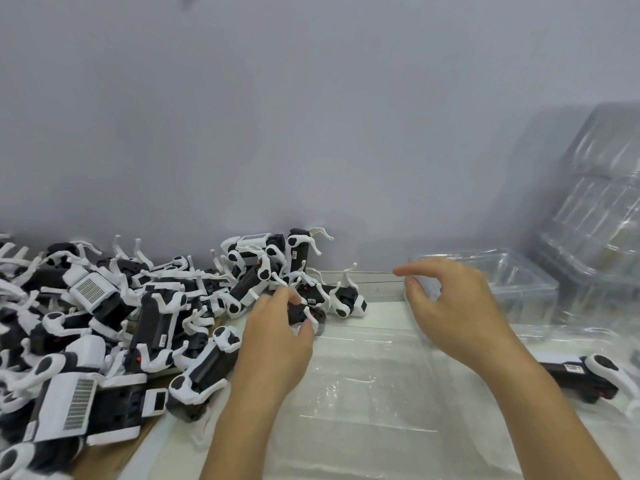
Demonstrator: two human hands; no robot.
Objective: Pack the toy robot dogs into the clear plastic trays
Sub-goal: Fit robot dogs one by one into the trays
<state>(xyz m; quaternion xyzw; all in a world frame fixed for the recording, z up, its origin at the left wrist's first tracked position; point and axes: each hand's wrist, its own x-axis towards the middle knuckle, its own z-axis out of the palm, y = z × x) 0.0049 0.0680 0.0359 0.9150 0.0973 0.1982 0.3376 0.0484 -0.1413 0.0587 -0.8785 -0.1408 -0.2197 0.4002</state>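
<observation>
Left hand [277, 327] pinched a black-and-white plastic toy robot dog [306, 311] at frame centre beside the left-side pile [114, 323], right hand [446, 299] hovered loosely curled over clear plastic trays [519, 282] against grey wall [311, 116], labels unreadable.

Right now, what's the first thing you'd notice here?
A big jumbled pile of black-and-white toy robot dogs fills the left side. The left hand grips one dog at the pile's edge, while the right hand hovers over a clear plastic tray. More clear trays are stacked at the right.
</observation>
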